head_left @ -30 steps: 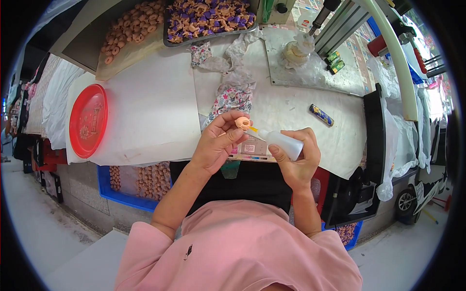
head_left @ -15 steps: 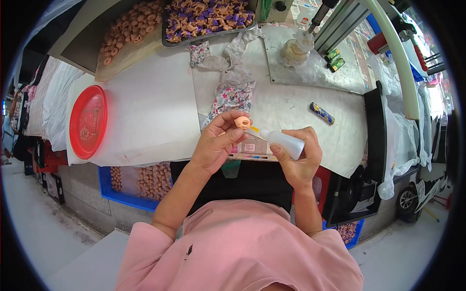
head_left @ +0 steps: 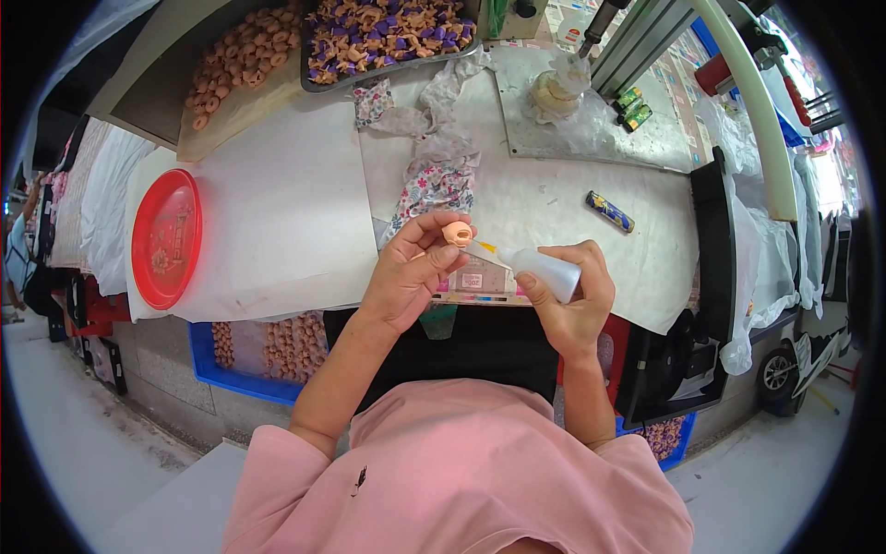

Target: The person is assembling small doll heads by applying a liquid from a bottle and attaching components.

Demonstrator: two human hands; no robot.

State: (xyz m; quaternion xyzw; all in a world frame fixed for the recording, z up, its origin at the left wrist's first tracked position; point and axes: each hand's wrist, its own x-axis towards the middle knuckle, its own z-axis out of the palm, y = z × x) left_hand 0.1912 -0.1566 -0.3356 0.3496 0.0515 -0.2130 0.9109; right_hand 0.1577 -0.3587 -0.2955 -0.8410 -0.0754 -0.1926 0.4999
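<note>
Between the thumb and fingers of my left hand [head_left: 406, 277] is a small peach-coloured hollow part [head_left: 458, 234], rounded like a doll's head, its opening facing up. My right hand [head_left: 580, 309] is wrapped round a whitish squeeze bottle [head_left: 548, 274]. The bottle lies nearly level, its narrow nozzle with a yellow section [head_left: 487, 246] pointing left at the part. A small gap seems to show between nozzle and part. Below the hands, a printed pink card or box [head_left: 472, 280] lies at the table's near edge.
A red round plastic tray [head_left: 145, 235] lies at left. Behind are a heap of peach parts [head_left: 249, 55] and a dark tray [head_left: 318, 86] of peach-and-purple pieces. Floral cloth [head_left: 441, 187], a patterned cylinder [head_left: 610, 211] and a metal machine base [head_left: 637, 155] occupy the table. A blue crate [head_left: 242, 382] sits below.
The nozzle has drawn slightly away from the peach part, which is tilted a little differently. Both hands keep their grips. The whole view has shifted slightly.
</note>
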